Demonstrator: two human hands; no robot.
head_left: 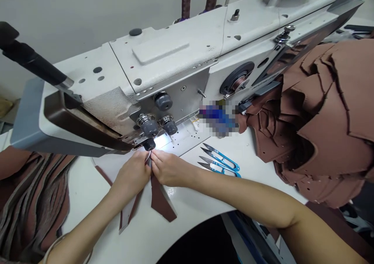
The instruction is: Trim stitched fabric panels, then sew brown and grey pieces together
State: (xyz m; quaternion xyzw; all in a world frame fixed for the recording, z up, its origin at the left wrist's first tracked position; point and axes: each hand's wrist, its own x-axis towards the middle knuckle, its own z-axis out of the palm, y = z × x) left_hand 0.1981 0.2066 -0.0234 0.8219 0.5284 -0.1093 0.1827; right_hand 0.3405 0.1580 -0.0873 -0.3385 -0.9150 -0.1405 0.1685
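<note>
Both my hands meet just below the head of a white sewing machine (pixel 172 53). My left hand (pixel 136 168) has its fingers closed on a brown leather piece (pixel 162 203) with a pale underside. Pressed against it from the other side, my right hand (pixel 166 166) pinches the same piece. The strips of the leather hang down between and below my wrists over the table edge side. The machine's lamp lights the plate behind my fingertips. The needle and presser foot are hidden by the machine head and my hands.
Two blue-handled thread snips (pixel 220 162) lie on the white table (pixel 108 244) to the right of my hands. A large pile of brown leather pieces (pixel 330 112) stands at the right. Another stack of leather pieces (pixel 37 205) lies at the left. A black lever (pixel 35 61) sticks out at the upper left.
</note>
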